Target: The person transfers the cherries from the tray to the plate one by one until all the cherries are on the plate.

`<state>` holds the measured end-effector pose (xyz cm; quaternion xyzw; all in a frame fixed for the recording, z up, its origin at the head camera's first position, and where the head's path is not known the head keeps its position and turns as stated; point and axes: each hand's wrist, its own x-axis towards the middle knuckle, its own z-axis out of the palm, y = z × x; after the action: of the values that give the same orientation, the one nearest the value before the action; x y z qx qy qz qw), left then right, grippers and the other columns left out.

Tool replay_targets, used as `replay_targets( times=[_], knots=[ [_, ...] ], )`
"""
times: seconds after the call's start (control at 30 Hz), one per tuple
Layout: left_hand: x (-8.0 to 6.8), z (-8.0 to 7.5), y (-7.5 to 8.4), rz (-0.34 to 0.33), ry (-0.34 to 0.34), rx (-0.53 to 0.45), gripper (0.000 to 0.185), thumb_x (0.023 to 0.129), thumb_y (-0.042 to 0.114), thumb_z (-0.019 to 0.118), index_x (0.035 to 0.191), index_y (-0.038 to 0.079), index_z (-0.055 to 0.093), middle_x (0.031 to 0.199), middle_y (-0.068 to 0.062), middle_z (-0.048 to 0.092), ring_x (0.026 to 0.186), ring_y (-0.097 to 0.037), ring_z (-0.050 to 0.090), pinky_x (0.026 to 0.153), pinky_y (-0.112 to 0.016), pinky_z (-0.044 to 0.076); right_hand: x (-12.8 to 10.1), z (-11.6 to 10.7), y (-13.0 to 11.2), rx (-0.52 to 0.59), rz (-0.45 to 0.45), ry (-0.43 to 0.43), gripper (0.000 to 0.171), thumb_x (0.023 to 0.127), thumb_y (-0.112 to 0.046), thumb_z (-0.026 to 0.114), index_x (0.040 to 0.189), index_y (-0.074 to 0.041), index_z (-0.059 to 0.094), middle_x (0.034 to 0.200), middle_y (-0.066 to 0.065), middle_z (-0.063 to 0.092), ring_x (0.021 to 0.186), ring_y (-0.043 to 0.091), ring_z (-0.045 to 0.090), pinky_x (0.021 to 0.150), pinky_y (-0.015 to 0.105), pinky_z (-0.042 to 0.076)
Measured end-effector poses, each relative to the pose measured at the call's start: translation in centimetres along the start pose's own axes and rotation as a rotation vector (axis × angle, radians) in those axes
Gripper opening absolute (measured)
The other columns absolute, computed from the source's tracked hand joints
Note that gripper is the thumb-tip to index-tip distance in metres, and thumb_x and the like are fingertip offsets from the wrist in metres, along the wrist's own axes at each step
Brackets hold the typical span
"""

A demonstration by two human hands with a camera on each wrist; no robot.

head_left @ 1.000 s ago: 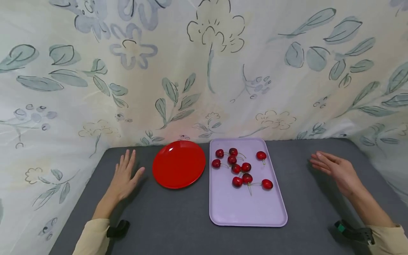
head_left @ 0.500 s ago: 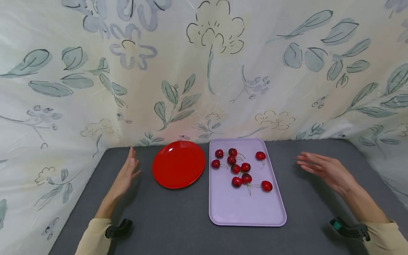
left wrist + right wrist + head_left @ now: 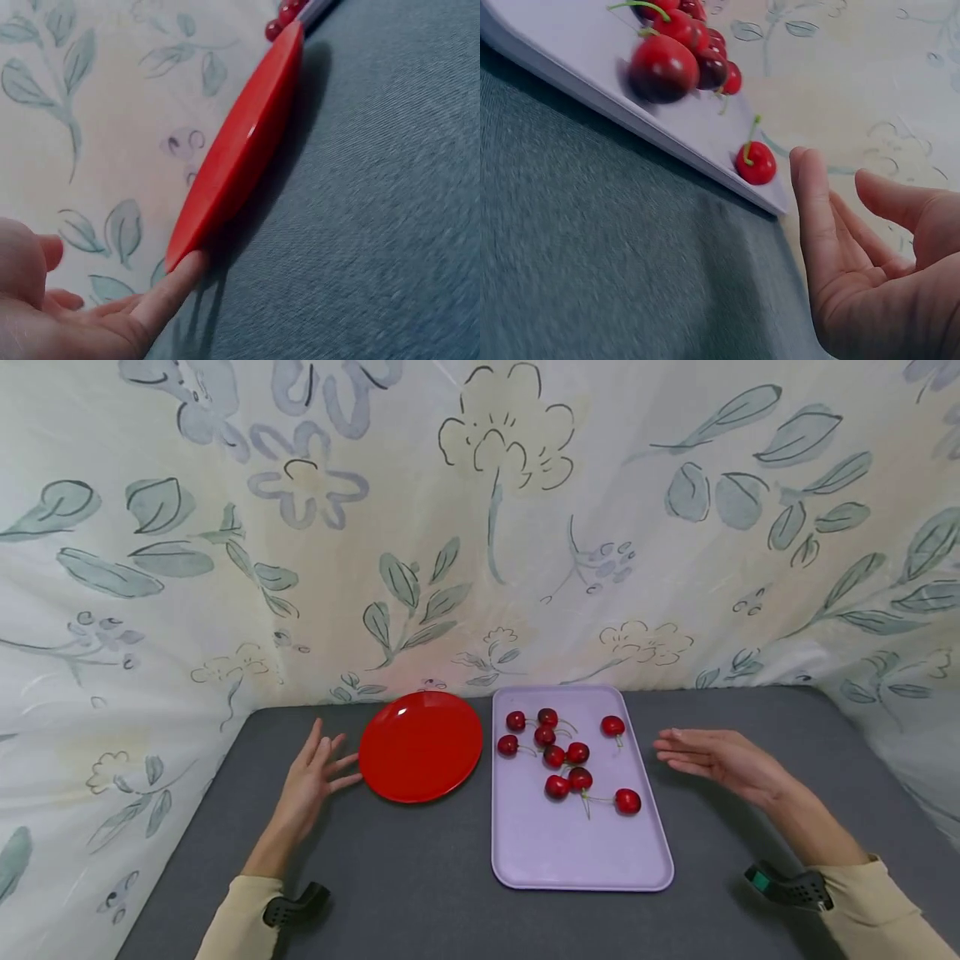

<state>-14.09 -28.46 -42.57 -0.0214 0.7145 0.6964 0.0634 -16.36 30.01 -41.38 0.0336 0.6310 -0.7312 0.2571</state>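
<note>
A shiny red plate (image 3: 422, 747) lies left of centre. My left hand (image 3: 309, 781) is at its left edge, palm turned up and fingers spread; in the left wrist view a fingertip meets the rim of the plate (image 3: 240, 150), though I cannot tell if it presses there. To the plate's right lies a lilac tray (image 3: 581, 856) bearing several red cherries (image 3: 577, 753) with green stems, mostly in its far half. My right hand (image 3: 723, 762) hovers just right of the tray, fingers extended and holding nothing. One cherry (image 3: 757, 163) sits near the tray edge closest to it.
A dark grey cloth (image 3: 420, 877) covers the table. Behind and beside it hangs a pale curtain (image 3: 337, 568) with leaf and flower prints. Both wrists wear black straps, the left strap (image 3: 296, 906) and the right strap (image 3: 787, 887), below cream sleeves.
My left hand has moved right to the plate's edge and turned palm up. The right hand has moved left toward the tray. Plate, tray and cherries stay put.
</note>
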Motion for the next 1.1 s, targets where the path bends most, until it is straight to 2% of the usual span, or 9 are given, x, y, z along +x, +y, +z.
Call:
replay_targets(
  times=[0.07,0.17,0.37,0.47,0.63,0.9,1.1],
  knots=[
    [0.0,0.2,-0.4,-0.026,0.021,-0.003,0.072,0.107,0.033,0.04,0.157,0.017,-0.009,0.16,-0.02,0.019,0.11,-0.007,0.061,0.089,-0.034,0.057,0.5,0.5,0.2,-0.042,0.008,0.001,0.043,0.101,-0.02,0.056,0.135,0.006,0.052,0.11,0.004,0.072,0.102,0.015,0.069,0.095,0.036,0.053],
    [0.1,0.6,-1.1,-0.071,0.06,-0.026,0.075,0.104,0.02,0.049,0.158,0.012,-0.003,0.156,-0.022,0.029,0.102,-0.004,0.064,0.084,-0.034,0.058,1.1,1.3,0.4,-0.065,0.031,0.006,0.049,0.101,-0.02,0.057,0.137,0.011,0.047,0.109,0.006,0.072,0.101,0.016,0.07,0.095,0.037,0.053],
    [0.3,0.8,-2.3,-0.144,0.119,-0.045,0.067,0.099,0.007,0.057,0.156,0.008,0.021,0.146,-0.022,0.045,0.097,-0.006,0.067,0.081,-0.033,0.059,2.1,2.6,0.3,-0.064,0.084,-0.011,0.039,0.1,-0.019,0.059,0.127,0.01,0.059,0.103,0.01,0.073,0.096,0.018,0.071,0.092,0.037,0.054],
    [0.4,0.8,-2.6,-0.129,0.13,-0.05,0.063,0.098,0.008,0.06,0.153,0.006,0.03,0.14,-0.018,0.052,0.097,-0.008,0.068,0.08,-0.033,0.059,2.6,3.2,0.1,-0.073,0.105,-0.016,0.037,0.1,-0.018,0.058,0.122,0.011,0.062,0.101,0.012,0.074,0.093,0.019,0.072,0.088,0.035,0.056],
    [0.6,1.1,-2.8,-0.094,0.128,-0.05,0.06,0.096,0.009,0.063,0.15,0.005,0.037,0.137,-0.016,0.054,0.099,-0.009,0.068,0.08,-0.034,0.059,3.2,3.9,-0.3,-0.092,0.137,0.0,0.039,0.101,-0.018,0.057,0.123,0.015,0.059,0.099,0.013,0.074,0.091,0.02,0.073,0.084,0.032,0.058],
    [0.6,1.7,-3.4,-0.045,0.127,-0.025,0.057,0.096,0.009,0.063,0.149,0.005,0.04,0.138,-0.019,0.052,0.099,-0.011,0.069,0.08,-0.035,0.06,4.2,4.3,-0.9,-0.32,0.082,0.062,0.043,0.101,-0.016,0.057,0.12,0.022,0.056,0.088,0.013,0.074,0.078,0.017,0.074,0.072,0.028,0.06],
    [0.6,1.6,-3.8,-0.044,0.147,-0.032,0.056,0.095,0.009,0.064,0.147,0.006,0.043,0.138,-0.02,0.052,0.098,-0.012,0.069,0.079,-0.034,0.06,5.0,4.8,-0.9,-0.395,0.079,0.075,0.04,0.098,-0.016,0.062,0.11,0.021,0.062,0.083,0.014,0.074,0.073,0.017,0.073,0.067,0.027,0.06]
  ],
)
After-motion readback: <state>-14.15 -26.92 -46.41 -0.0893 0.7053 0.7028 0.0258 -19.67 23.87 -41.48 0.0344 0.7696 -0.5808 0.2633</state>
